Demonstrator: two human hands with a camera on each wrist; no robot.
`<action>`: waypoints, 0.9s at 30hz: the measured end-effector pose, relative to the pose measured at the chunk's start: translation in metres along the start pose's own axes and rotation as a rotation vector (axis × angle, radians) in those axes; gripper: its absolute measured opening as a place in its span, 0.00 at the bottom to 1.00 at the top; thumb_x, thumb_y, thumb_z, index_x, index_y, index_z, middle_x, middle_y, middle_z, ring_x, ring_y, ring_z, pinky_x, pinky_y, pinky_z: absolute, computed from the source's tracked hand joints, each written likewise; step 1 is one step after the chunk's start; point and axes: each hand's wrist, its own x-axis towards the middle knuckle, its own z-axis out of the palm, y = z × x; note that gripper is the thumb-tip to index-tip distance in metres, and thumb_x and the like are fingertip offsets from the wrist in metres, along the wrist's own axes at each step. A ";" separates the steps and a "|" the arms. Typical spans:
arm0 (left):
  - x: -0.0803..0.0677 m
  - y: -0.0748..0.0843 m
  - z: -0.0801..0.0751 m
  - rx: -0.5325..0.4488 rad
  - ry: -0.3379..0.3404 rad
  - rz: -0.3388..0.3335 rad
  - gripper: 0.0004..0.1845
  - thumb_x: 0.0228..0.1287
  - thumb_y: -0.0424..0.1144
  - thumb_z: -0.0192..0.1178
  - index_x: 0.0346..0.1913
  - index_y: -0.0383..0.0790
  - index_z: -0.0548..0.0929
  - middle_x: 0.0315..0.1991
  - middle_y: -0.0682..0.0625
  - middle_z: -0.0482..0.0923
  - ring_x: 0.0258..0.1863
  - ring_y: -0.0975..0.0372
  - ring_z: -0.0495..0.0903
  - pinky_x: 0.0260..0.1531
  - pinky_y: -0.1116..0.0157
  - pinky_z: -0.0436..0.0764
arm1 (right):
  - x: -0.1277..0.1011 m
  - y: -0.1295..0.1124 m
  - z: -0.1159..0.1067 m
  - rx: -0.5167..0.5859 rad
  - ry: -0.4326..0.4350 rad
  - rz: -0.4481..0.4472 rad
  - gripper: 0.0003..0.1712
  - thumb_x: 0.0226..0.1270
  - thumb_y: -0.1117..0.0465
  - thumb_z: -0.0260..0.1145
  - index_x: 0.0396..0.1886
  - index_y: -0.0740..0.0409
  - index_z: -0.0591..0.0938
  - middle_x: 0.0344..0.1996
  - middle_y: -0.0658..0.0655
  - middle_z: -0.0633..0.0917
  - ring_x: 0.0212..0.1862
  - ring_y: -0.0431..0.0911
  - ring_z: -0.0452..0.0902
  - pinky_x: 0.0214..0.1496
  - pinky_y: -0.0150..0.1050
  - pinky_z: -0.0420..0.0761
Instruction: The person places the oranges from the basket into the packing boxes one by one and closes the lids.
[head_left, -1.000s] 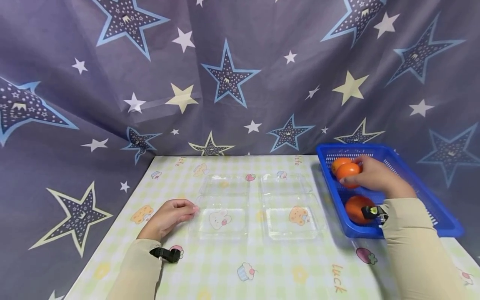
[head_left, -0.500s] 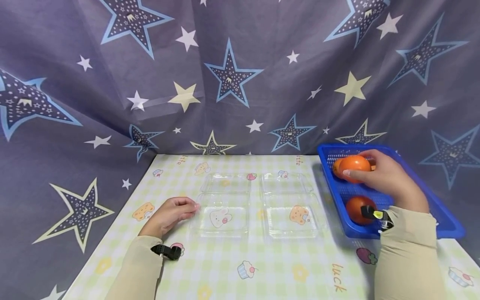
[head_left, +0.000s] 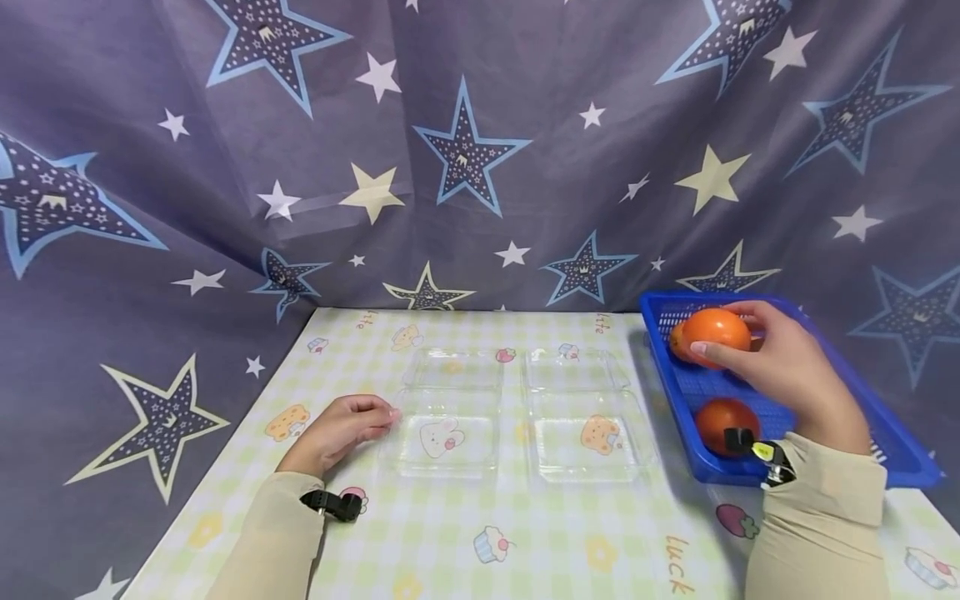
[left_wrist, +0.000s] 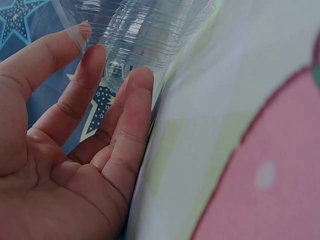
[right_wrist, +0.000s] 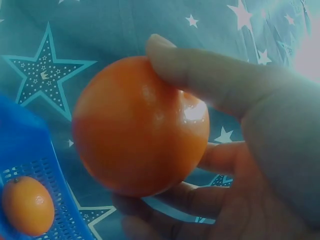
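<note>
My right hand [head_left: 787, 358] grips a glossy orange [head_left: 716, 337] above the far left part of the blue basket [head_left: 911, 467]. In the right wrist view, the thumb lies over the orange [right_wrist: 140, 130] and fingers support it from below. A second orange [head_left: 677, 342] sits partly hidden behind the held one. A darker, redder round fruit [head_left: 726, 425] rests in the basket's near left corner. My left hand [head_left: 341, 429] is at the left edge of a clear plastic container [head_left: 450, 454]; its loosely extended fingers touch the plastic [left_wrist: 145, 30] in the left wrist view.
Another clear plastic container [head_left: 588, 462] stands between the left container and the basket, its lid folded back like the other one's. Both stand on a checked tablecloth [head_left: 420, 533]. A star-patterned curtain [head_left: 480, 233] hangs behind the table and along its left side.
My right hand has lifted the orange from the basket and drawn it slightly back and to the right. The left hand has stayed at the container.
</note>
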 end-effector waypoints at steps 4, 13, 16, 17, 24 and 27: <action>-0.001 0.000 0.002 -0.005 -0.009 0.005 0.03 0.68 0.35 0.69 0.39 0.38 0.87 0.44 0.50 0.87 0.41 0.64 0.84 0.45 0.68 0.86 | 0.000 -0.004 -0.001 0.000 -0.009 -0.004 0.55 0.60 0.27 0.70 0.75 0.56 0.66 0.63 0.70 0.77 0.59 0.65 0.75 0.48 0.56 0.82; -0.003 -0.002 0.002 -0.004 -0.008 -0.001 0.04 0.68 0.36 0.69 0.39 0.37 0.86 0.43 0.49 0.87 0.40 0.64 0.84 0.44 0.68 0.86 | -0.001 -0.005 -0.001 0.006 -0.015 0.000 0.55 0.60 0.27 0.70 0.75 0.57 0.65 0.63 0.71 0.77 0.60 0.66 0.74 0.50 0.61 0.82; -0.001 -0.002 0.000 -0.001 0.003 -0.008 0.05 0.68 0.36 0.70 0.39 0.37 0.87 0.43 0.50 0.87 0.40 0.64 0.84 0.44 0.68 0.86 | -0.001 -0.005 -0.002 -0.003 -0.012 -0.004 0.55 0.60 0.27 0.69 0.75 0.57 0.66 0.63 0.70 0.77 0.60 0.66 0.75 0.50 0.58 0.83; 0.000 -0.002 0.000 -0.001 0.005 -0.010 0.05 0.67 0.36 0.70 0.39 0.37 0.87 0.42 0.50 0.87 0.40 0.64 0.84 0.44 0.67 0.86 | -0.002 -0.005 -0.003 -0.006 -0.009 -0.007 0.55 0.60 0.27 0.69 0.75 0.57 0.66 0.63 0.70 0.77 0.60 0.65 0.75 0.50 0.57 0.83; 0.000 0.002 0.001 0.007 0.003 -0.012 0.07 0.67 0.37 0.70 0.41 0.36 0.86 0.42 0.50 0.87 0.40 0.64 0.85 0.44 0.68 0.86 | -0.004 -0.009 -0.005 -0.024 -0.001 -0.016 0.54 0.60 0.26 0.69 0.74 0.56 0.67 0.61 0.69 0.79 0.59 0.64 0.76 0.48 0.52 0.82; 0.000 0.003 0.001 0.006 0.002 -0.018 0.08 0.67 0.37 0.71 0.41 0.36 0.86 0.43 0.49 0.87 0.40 0.64 0.84 0.44 0.68 0.86 | -0.005 -0.008 -0.006 -0.025 0.000 -0.011 0.55 0.60 0.26 0.69 0.74 0.56 0.66 0.61 0.69 0.79 0.59 0.64 0.76 0.48 0.55 0.82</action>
